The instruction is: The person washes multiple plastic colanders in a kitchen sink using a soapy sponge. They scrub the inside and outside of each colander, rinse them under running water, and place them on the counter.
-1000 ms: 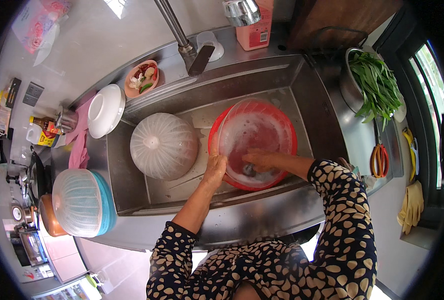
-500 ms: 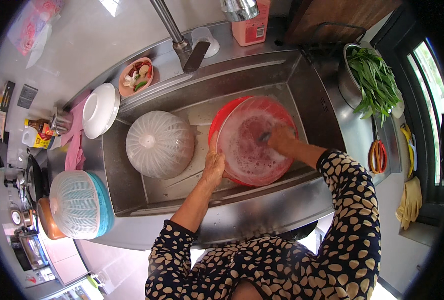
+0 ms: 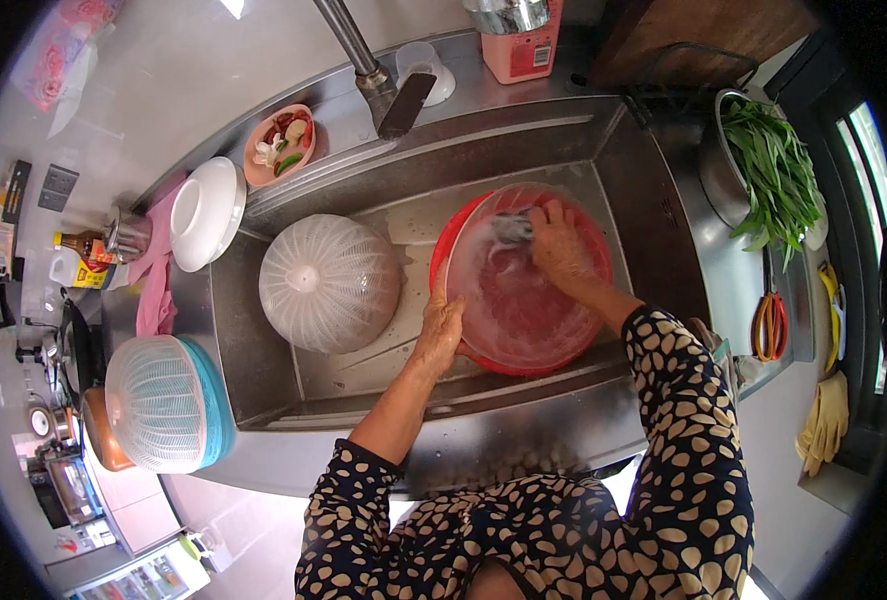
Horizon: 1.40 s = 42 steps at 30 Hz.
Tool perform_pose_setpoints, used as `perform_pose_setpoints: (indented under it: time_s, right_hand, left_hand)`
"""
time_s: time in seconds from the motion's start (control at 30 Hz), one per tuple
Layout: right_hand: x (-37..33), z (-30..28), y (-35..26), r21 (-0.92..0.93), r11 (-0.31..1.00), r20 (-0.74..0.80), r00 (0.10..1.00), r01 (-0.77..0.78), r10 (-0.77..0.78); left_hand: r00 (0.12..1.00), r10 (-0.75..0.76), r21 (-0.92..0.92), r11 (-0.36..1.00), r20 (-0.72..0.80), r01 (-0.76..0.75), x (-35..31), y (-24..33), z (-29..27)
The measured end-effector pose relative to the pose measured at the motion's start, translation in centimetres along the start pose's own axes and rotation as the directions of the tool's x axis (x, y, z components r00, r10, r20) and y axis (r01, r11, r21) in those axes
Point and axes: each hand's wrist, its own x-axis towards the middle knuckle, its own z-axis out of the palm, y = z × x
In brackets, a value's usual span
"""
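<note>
A translucent plastic bowl (image 3: 519, 325) with soapy suds on its inner side sits tilted within a red basin (image 3: 448, 240) in the sink. My left hand (image 3: 440, 328) is closed on the bowl's left rim, thumb on the near side. Inside the bowl, my right hand (image 3: 564, 248) presses a grey scrubber (image 3: 511, 228) against the upper wall; its fingers partly cover the scrubber. Left of the basin, a white, domed mesh-patterned plastic cover (image 3: 331, 285) lies upturned on the sink floor.
The sink (image 3: 424, 405) has a faucet (image 3: 394, 105) at its back edge. Around it stand a pink dish of garlic and chillies (image 3: 280, 147), white plates (image 3: 214, 225), stacked blue and white baskets (image 3: 159, 405), a pink bottle (image 3: 520, 58), a pot of leafy greens (image 3: 770, 165) and scissors (image 3: 770, 325).
My right hand has moved with the scrubber up and left across the bowl's inside. Foam has spread toward the upper wall. My left hand keeps its hold on the rim.
</note>
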Motion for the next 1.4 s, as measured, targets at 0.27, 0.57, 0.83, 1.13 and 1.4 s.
perform_pose_setpoints:
  time_s: [0.27,0.57,0.83,1.13,1.4]
  right_hand:
    - [-2.7,1.0,-1.0,0.193,0.978,0.704,0.684,0.077,-0.193]
    - [2.0,3.9,-1.0,0.411,0.894,0.126,0.982,-0.179,0.138]
    - [-1.0,-2.9,-0.2,0.413,0.908,0.441,0.857,0.069,-0.266]
    - [-2.7,-13.5,2.8,0.5,0.865,0.016,0.998,0.05,-0.067]
    - [-2.9,-15.1,2.1,0.71,0.7,0.082,0.996,-0.078,0.028]
  left_hand:
    - [0.977,-0.214,-0.178,0.962,-0.027,0.206,-1.3,2.6,1.5]
    - [0.971,-0.23,-0.148,0.96,0.072,0.238,0.4,1.5,1.6]
    - [0.879,-0.422,-0.076,0.906,-0.221,0.416,5.0,-1.6,3.3]
    - [0.805,-0.59,-0.156,0.791,0.061,0.591,0.7,4.6,3.2]
    - [0.981,-0.19,0.517,0.843,0.025,0.15,-4.5,16.7,-0.4]
